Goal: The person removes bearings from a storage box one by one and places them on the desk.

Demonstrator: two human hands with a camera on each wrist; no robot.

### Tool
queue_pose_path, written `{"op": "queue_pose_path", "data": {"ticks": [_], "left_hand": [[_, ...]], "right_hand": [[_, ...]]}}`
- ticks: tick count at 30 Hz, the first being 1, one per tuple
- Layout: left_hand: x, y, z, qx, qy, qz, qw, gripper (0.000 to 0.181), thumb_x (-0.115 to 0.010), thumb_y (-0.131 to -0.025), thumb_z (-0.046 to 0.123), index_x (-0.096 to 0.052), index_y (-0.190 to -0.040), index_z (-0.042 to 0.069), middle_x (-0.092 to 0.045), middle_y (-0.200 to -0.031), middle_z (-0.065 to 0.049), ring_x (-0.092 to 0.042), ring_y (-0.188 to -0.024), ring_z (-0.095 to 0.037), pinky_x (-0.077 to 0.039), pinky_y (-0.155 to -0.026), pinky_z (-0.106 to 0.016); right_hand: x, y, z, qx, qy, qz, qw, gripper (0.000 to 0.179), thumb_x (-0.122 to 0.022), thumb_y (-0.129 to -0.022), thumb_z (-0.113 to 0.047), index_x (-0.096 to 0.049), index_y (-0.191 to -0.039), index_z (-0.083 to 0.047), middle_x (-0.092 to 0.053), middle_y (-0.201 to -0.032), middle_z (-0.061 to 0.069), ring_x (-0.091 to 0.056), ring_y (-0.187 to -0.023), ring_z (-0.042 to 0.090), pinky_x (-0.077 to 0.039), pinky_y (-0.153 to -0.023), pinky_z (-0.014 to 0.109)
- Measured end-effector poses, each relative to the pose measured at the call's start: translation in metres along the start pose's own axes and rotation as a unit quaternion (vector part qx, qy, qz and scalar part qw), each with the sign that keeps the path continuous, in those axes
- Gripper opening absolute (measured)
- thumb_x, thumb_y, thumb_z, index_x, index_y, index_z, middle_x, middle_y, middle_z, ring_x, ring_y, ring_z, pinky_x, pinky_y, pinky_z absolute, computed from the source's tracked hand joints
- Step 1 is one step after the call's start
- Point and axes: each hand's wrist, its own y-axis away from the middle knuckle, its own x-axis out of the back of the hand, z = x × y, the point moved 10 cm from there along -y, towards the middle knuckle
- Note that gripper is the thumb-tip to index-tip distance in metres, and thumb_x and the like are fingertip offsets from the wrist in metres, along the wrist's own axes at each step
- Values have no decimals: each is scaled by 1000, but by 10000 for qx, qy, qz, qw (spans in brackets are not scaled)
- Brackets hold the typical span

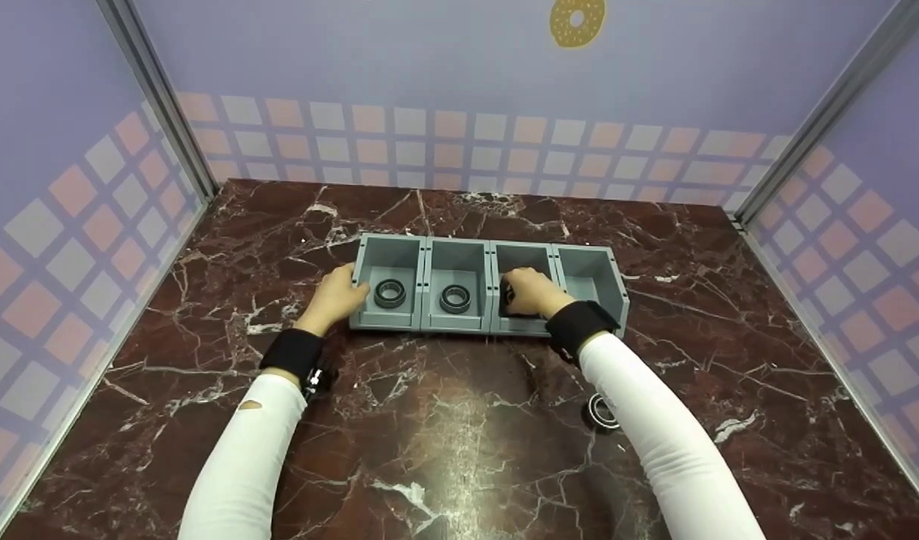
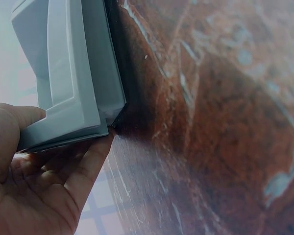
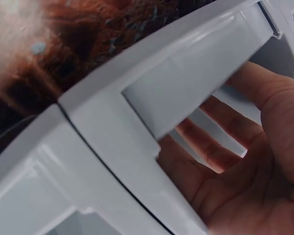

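A row of joined grey bins (image 1: 459, 324) stands on the marble-patterned tabletop. My left hand (image 1: 336, 297) grips the row's left end, with the thumb over the rim and the fingers against the outer side, as the left wrist view shows. One black-sealed ball bearing (image 1: 390, 293) lies in the leftmost bin, and a second bearing (image 1: 455, 298) in the bin beside it. My right hand (image 1: 533, 291) reaches into the third bin and holds a dark bearing (image 1: 509, 293), mostly covered by the fingers. In the right wrist view the bin's front wall (image 3: 186, 83) hides the fingertips.
Another bearing (image 1: 602, 412) lies on the tabletop (image 1: 399, 450) in front of the bins, partly covered by the right sleeve. The rightmost bin (image 1: 588, 274) is partly behind the right wrist. Tiled-pattern walls (image 1: 459, 142) enclose the table at the back and sides.
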Motion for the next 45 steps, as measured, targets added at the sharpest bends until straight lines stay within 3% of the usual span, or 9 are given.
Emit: {"op": "queue_pose_path", "data": {"ticks": [13,22,30,45], "left_hand": [[-1,0,-1,105,45,-19,9999,46,-51,-96,3,-52,-137,-17,-61,-130,-36,-60,-119,-48,-46,-103,-57],[-3,0,-3,135,62,-145,9998,51,-49,-97,3,-46,-142,-19,-57,-134,-37,-60,-109,-45,-46,-99,-55],[-2,-2,-2,35,1,-33,10000,48,-51,-95,4,-51,-137,-19,-61,-129,-37,-61,-112,-48,-46,-101,-58],[-3,-2,-5,80,18,-77,9999,48,-51,-97,5,-51,-139,-17,-60,-132,-36,-60,-118,-48,-46,-102,-57]], "right_hand": [[-2,2,1,-9,-8,57,10000,19,-71,-83,-1,-68,-100,4,-69,-105,23,-65,-101,43,-52,-87,54],[-2,5,-2,-19,-25,82,10000,10,-69,-84,0,-62,-91,1,-65,-101,24,-64,-98,42,-51,-83,53],[-1,6,-1,5,-52,155,9999,14,-70,-82,-1,-65,-95,3,-66,-102,24,-65,-100,44,-52,-85,55],[3,5,-3,233,-57,301,9993,9,-71,-76,0,-67,-84,0,-67,-89,18,-65,-83,37,-54,-76,52]]}}
